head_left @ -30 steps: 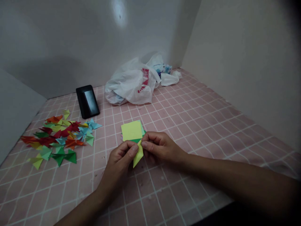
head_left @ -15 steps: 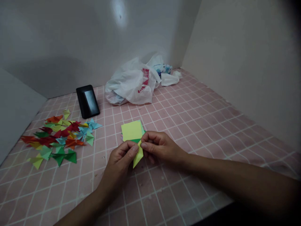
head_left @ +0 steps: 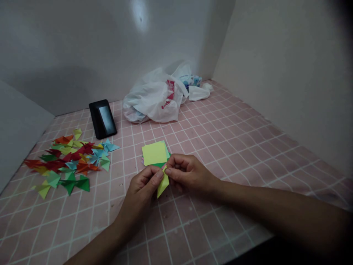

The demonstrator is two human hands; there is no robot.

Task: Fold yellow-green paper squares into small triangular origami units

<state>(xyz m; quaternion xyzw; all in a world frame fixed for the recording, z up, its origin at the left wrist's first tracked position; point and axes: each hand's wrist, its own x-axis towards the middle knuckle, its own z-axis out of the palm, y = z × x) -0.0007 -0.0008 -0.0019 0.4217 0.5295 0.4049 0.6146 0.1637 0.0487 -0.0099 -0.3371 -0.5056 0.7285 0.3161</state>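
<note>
A small folded piece of yellow origami paper (head_left: pixel 163 184) is pinched between both hands, its pointed end hanging toward me. My left hand (head_left: pixel 145 184) grips it from the left with thumb and forefinger. From the right, my right hand (head_left: pixel 187 173) pinches its upper end; the exact fold there is covered by fingertips. Just beyond the hands lies a stack of square paper sheets (head_left: pixel 154 152), yellow on top with green edges showing beneath. Off to the left, a spread of folded paper cranes (head_left: pixel 71 158) in red, orange, yellow, green and blue rests on the cloth.
A black tablet-like device (head_left: pixel 102 118) lies behind the cranes. Crumpled white plastic bags (head_left: pixel 157 95) sit by the back wall. Pink checked cloth (head_left: pixel 234 147) covers the table, with pale walls (head_left: pixel 289 73) at the back and sides.
Both hands stay nearly in place, shifting very slightly to the right with the yellow paper. Its upper end has moved a little between the fingertips.
</note>
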